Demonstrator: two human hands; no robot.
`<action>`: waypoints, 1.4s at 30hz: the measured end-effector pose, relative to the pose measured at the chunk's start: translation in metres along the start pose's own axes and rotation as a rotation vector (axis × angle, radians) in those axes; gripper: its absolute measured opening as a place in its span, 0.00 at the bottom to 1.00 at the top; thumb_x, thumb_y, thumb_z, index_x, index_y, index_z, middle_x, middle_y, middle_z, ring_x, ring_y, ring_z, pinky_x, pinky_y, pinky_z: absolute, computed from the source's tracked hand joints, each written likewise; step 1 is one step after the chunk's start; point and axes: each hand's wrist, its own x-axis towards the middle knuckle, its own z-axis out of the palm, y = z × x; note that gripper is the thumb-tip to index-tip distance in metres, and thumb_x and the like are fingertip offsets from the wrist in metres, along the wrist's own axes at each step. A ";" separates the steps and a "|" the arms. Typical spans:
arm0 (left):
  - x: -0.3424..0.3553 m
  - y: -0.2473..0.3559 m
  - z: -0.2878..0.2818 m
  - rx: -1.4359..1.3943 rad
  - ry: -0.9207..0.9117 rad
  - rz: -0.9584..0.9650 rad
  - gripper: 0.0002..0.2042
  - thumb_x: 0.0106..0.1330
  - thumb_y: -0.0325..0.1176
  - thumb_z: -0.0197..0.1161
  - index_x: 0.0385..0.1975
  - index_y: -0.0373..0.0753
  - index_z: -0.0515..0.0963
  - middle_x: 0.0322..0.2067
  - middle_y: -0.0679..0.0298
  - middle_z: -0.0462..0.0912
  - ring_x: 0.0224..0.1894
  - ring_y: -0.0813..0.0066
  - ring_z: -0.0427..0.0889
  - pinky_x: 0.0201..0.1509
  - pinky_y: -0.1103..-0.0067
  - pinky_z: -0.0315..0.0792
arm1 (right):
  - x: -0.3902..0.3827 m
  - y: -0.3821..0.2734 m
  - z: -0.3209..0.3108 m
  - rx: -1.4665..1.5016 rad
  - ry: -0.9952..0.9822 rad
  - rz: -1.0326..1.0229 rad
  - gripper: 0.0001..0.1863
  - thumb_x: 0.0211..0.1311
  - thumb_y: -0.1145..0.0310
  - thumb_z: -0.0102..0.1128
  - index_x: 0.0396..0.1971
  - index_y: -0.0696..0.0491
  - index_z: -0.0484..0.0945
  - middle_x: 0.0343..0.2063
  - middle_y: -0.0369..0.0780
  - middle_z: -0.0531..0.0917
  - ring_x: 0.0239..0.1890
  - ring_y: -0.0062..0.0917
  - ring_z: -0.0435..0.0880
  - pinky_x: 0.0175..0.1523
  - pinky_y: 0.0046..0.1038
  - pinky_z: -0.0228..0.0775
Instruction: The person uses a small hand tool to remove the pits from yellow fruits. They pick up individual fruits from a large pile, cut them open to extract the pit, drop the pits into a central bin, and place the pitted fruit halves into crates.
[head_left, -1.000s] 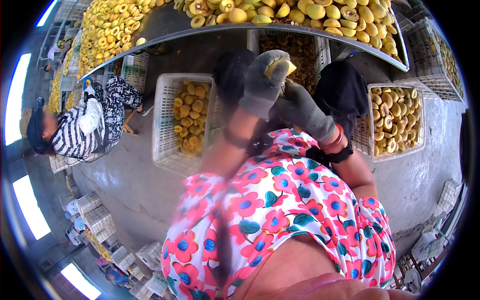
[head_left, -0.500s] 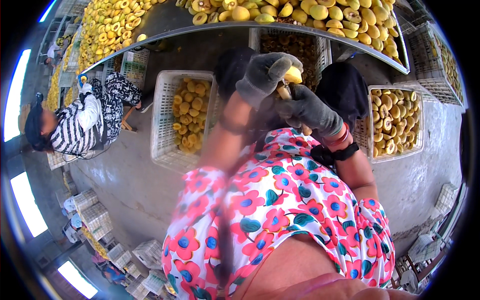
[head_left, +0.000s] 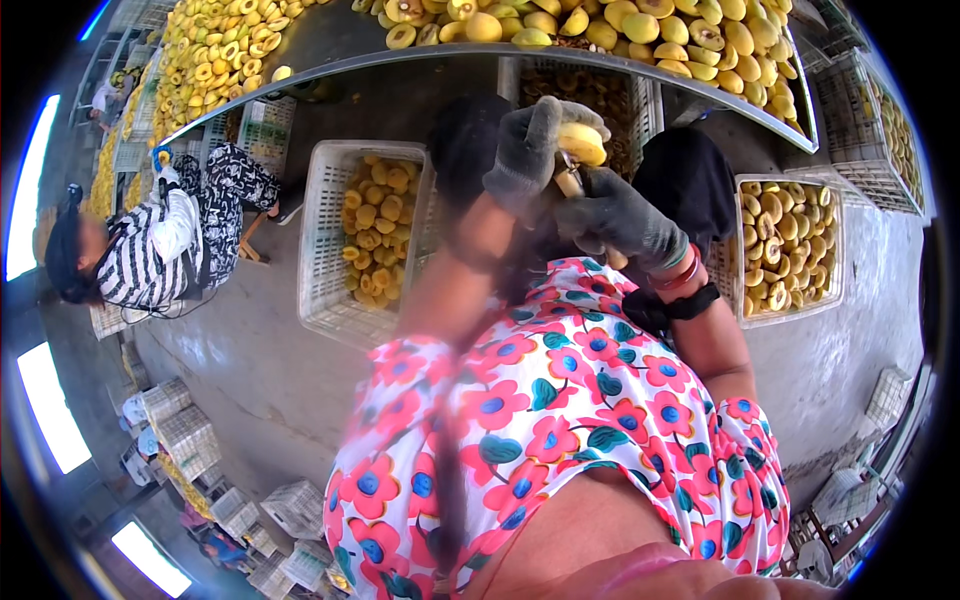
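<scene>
My left hand (head_left: 530,150), in a grey work glove, is closed round a yellow peach half (head_left: 585,146), held above my lap. My right hand (head_left: 625,220), gloved the same way, grips a coring tool with a light wooden handle (head_left: 568,183). The handle's lower end pokes out below my fist. A short metal part of the tool meets the fruit; the tip of its blade is hidden. Both hands are close together, just short of a crate (head_left: 648,100) of dark scraps between my knees.
Across the front runs a metal-edged table (head_left: 400,62) heaped with yellow peach halves. A white crate (head_left: 325,230) of peaches stands on my left, another crate (head_left: 790,315) on my right. Farther left sits a co-worker (head_left: 160,240) in striped clothing. Stacked crates (head_left: 870,150) rise at far right.
The peach half has turned in my left hand and shows more of its yellow surface. My left wrist has tilted a little; my right hand keeps its grip on the tool.
</scene>
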 end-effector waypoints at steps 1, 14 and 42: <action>0.002 0.001 0.001 -0.001 0.085 -0.053 0.30 0.66 0.57 0.41 0.30 0.32 0.77 0.28 0.56 0.80 0.29 0.70 0.80 0.35 0.77 0.75 | 0.002 -0.004 0.002 -0.049 0.025 0.019 0.03 0.51 0.73 0.53 0.24 0.56 0.74 0.12 0.32 0.69 0.12 0.12 0.64 0.15 0.15 0.54; -0.001 0.010 -0.039 -0.424 0.400 -0.224 0.35 0.62 0.64 0.34 0.32 0.32 0.74 0.27 0.52 0.80 0.23 0.58 0.81 0.25 0.71 0.76 | 0.046 0.038 -0.031 0.017 0.364 -0.120 0.07 0.57 0.75 0.54 0.36 0.55 0.72 0.20 0.29 0.72 0.16 0.10 0.68 0.21 0.16 0.62; -0.022 -0.020 0.010 0.516 0.244 0.047 0.17 0.66 0.43 0.49 0.45 0.35 0.71 0.40 0.54 0.77 0.44 0.64 0.75 0.49 0.76 0.67 | 0.031 0.006 -0.016 -0.892 0.696 -0.492 0.16 0.51 0.74 0.54 0.42 0.55 0.66 0.28 0.49 0.77 0.31 0.48 0.77 0.33 0.38 0.70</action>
